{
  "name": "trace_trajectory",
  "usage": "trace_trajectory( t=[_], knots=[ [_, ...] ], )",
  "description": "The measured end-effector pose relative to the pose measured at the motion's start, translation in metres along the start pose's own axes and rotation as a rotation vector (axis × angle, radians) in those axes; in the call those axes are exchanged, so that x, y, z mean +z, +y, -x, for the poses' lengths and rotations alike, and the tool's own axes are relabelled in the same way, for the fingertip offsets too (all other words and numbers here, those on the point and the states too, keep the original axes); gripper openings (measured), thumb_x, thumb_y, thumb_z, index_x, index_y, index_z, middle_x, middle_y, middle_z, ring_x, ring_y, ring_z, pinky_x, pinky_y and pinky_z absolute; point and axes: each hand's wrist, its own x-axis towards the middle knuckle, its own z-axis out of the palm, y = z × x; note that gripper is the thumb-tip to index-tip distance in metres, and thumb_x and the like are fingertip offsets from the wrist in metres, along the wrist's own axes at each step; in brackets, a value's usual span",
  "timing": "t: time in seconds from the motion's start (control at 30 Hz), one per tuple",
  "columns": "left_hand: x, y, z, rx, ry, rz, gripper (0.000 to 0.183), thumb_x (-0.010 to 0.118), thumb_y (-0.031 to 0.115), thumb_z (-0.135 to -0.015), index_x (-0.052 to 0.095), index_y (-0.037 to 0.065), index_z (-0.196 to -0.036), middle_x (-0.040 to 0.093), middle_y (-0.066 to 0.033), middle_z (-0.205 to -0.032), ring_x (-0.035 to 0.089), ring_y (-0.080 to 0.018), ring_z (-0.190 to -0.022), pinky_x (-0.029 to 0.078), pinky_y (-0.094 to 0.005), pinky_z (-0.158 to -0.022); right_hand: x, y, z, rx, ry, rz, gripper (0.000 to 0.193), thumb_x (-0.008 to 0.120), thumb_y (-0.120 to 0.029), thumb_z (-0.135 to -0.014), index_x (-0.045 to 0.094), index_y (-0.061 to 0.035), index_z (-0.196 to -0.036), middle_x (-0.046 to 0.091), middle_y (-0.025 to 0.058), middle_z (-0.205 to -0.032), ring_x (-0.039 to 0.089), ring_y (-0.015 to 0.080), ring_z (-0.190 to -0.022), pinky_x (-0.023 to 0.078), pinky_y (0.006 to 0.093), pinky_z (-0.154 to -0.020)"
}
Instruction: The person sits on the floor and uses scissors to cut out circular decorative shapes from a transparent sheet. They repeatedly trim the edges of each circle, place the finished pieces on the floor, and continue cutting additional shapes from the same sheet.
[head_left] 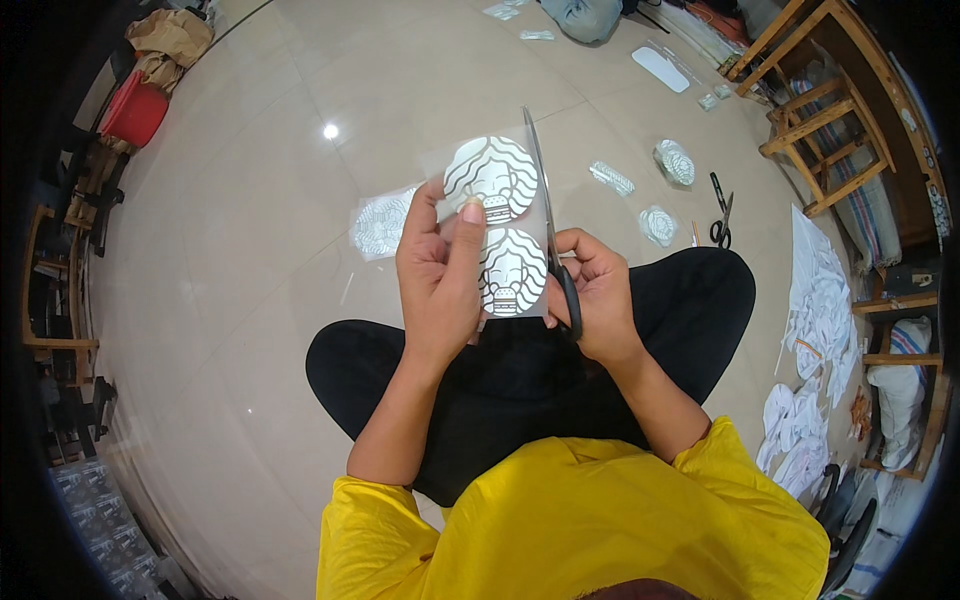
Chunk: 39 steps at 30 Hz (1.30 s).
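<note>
— Nearest the lens?
— Yellow shirt (570,520) at the lower edge, black trousers (520,375) over crossed legs beyond, both forearms rising from there.

— Left hand (437,275)?
— Raised, back toward the camera, thumb (468,245) pressed flat on a clear film sheet (497,225) with two round white wavy-line designs; fingers pinched shut on the sheet, holding it upright.

— Right hand (597,295)?
— Just right of the sheet, fingers curled through the black loops of scissors (552,235), closed around the handles. Blades pointing up and away along the sheet's right edge, nearly together.

— Around the fingers?
— Just left of the left hand, behind the sheet, another printed film piece (380,225) lying flat. Right of the right hand and farther out, cut round pieces (658,225), a strip piece (611,178) and a second pair of black scissors (720,212). Far right, heap of white offcuts (815,300).

— Anything in the way?
— Left hand covering part of the lower design; nothing else.

— Surface, room?
— Glossy pale tiled floor (260,260) with a lamp glare. Wooden chairs (830,130) to the far right, red container (133,112) and brown paper bags (170,38) to the far left.
</note>
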Motion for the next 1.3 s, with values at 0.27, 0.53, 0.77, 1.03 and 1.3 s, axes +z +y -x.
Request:
trace_trajectory(
  t=[0.27,0.53,0.77,1.03,1.3],
  knots=[
    [-0.005,0.006,-0.009,-0.125,-0.054,-0.017,0.031,0.053,0.014,-0.107,0.049,-0.002,-0.133,0.073,-0.0101,-0.097,0.064,-0.0036,-0.071,0.049,-0.0192,-0.06,-0.012,-0.014,-0.013,-0.085,0.183,-0.093,0.03,0.074,-0.008,-0.093,0.06,-0.0002,-0.118,0.071,0.0079,-0.083,0.062,0.0088,-0.064,0.047,0.0215,-0.06],
    [-0.022,0.008,-0.01,-0.427,-0.381,-0.269,0.033,0.057,0.022,-0.106,0.053,0.003,-0.132,0.072,-0.0033,-0.088,0.058,-0.0005,-0.057,0.042,-0.0191,-0.047,-0.018,-0.053,-0.048,-0.139,0.1,0.095,0.044,0.08,-0.004,-0.086,0.059,0.0024,-0.124,0.073,0.0114,-0.093,0.068,0.0114,-0.082,0.052,0.0229,-0.074],
    [-0.01,0.025,-0.018,-0.537,-0.181,0.685,0.047,0.046,0.026,-0.108,0.04,0.001,-0.148,0.061,-0.0216,-0.13,0.07,-0.0227,-0.102,0.059,-0.0339,-0.086,-0.017,-0.05,-0.057,-0.225,0.254,-0.054,0.041,0.079,-0.003,-0.086,0.059,0.0021,-0.122,0.072,0.009,-0.09,0.067,0.0098,-0.078,0.05,0.0206,-0.067],
    [0.006,-0.058,0.013,0.049,-0.368,-0.04,0.064,0.061,0.018,-0.101,0.03,-0.006,-0.151,0.039,-0.0199,-0.153,0.044,-0.0256,-0.14,0.033,-0.0425,-0.121,0.015,-0.031,-0.062,-0.311,0.523,-0.271,0.039,0.079,-0.004,-0.087,0.058,-0.0015,-0.119,0.069,0.0089,-0.093,0.063,0.0085,-0.078,0.047,0.0205,-0.065],
    [0.01,-0.03,0.0,-0.203,-0.027,0.279,0.044,0.055,0.024,-0.107,0.049,-0.007,-0.136,0.06,-0.0146,-0.131,0.058,-0.024,-0.126,0.045,-0.0407,-0.113,0.028,-0.027,-0.049,-0.301,0.357,-0.205,0.04,0.077,0.0,-0.088,0.055,0.0008,-0.122,0.07,0.0096,-0.089,0.065,0.0086,-0.08,0.049,0.0211,-0.068]
  ],
)
